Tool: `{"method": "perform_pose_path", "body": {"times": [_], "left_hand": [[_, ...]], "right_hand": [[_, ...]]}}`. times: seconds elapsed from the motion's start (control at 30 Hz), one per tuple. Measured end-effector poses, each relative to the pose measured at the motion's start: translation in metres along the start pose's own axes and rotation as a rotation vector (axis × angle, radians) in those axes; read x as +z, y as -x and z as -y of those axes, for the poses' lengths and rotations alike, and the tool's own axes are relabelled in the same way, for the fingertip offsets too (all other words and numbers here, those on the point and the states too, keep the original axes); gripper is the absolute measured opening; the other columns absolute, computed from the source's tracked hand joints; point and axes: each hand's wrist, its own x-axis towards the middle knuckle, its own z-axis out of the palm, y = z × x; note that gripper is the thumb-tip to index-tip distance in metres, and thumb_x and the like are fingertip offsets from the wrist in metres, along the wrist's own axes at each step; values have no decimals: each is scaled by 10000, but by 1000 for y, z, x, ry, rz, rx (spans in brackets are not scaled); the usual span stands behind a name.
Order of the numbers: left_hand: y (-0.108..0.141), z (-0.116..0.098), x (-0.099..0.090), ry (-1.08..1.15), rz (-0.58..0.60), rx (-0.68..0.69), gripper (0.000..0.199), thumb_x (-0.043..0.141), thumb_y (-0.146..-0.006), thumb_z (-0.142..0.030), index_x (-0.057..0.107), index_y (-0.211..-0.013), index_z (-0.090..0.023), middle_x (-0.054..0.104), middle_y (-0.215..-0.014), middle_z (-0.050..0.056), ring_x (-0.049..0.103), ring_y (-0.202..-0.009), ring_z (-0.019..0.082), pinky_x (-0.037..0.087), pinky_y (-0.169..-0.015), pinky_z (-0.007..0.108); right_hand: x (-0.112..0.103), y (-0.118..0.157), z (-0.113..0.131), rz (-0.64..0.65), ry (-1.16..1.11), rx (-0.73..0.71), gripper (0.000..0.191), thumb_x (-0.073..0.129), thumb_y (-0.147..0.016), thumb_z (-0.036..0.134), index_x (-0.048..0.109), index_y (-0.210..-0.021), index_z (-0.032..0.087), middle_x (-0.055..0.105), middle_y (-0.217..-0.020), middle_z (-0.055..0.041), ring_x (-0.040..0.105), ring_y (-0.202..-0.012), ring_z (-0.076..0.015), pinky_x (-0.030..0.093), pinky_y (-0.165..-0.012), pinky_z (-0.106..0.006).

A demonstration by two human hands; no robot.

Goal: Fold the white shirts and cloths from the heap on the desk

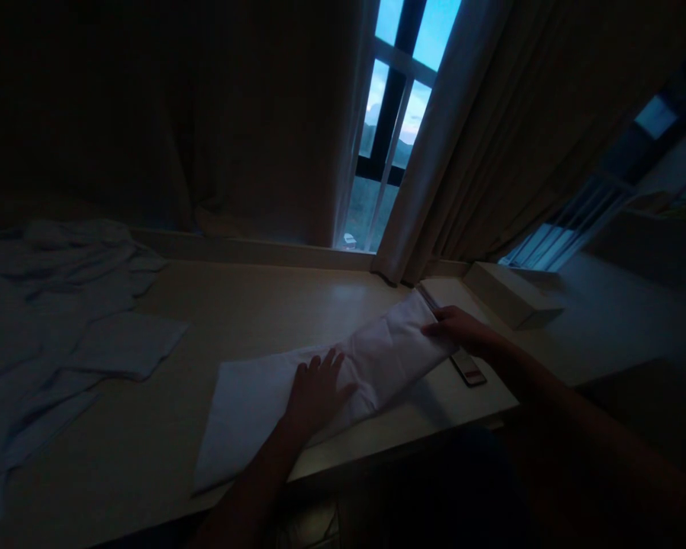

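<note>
A long folded white cloth (pixel 240 404) lies along the front of the pale table (pixel 251 297). My left hand (pixel 318 389) rests on its middle, palm down with the fingers apart. At the cloth's right end, my right hand (pixel 454 329) pinches the edge between thumb and fingers and holds that end up off the table. Small wrinkles show in the cloth between both hands.
Crumpled white cloths (pixel 62 305) cover the table's left side. A phone (pixel 467 368) lies by the front edge, below my right hand. Behind it are a flat pale stack (pixel 451 293) and a box (pixel 511 293). Curtains (pixel 463 152) hang at the window.
</note>
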Motion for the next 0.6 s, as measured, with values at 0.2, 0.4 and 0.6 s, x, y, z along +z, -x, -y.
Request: {"method": "perform_pose_path", "body": {"times": [0.2,0.4,0.6], "left_hand": [[5,-7,-3,16,-51,-19,630,285,-891,-577,363,-1435,-268,323,-1534,51,377,-1275,338,278,-993,500],[13,-19,-18,25,-65,52,476,310,-920,-438,505,-1320,-267,411,-1470,86,469,-1156,318,354,-901,489],[13,-8,-19,122,-48,16,313,503,-880,-367,624,-1110,-192,604,-1171,131,538,-1095,266,429,-928,475]], "right_hand": [[31,10,61,121,56,-119,223,695,-678,267,699,-856,132,707,-789,-59,650,-647,-178,485,-579,-243],[80,22,125,112,438,-303,161,678,-706,253,695,-786,115,661,-698,-35,610,-603,-149,418,-519,-205],[148,37,167,199,712,-461,159,630,-720,248,690,-773,112,630,-692,-22,583,-604,-124,385,-526,-192]]}}
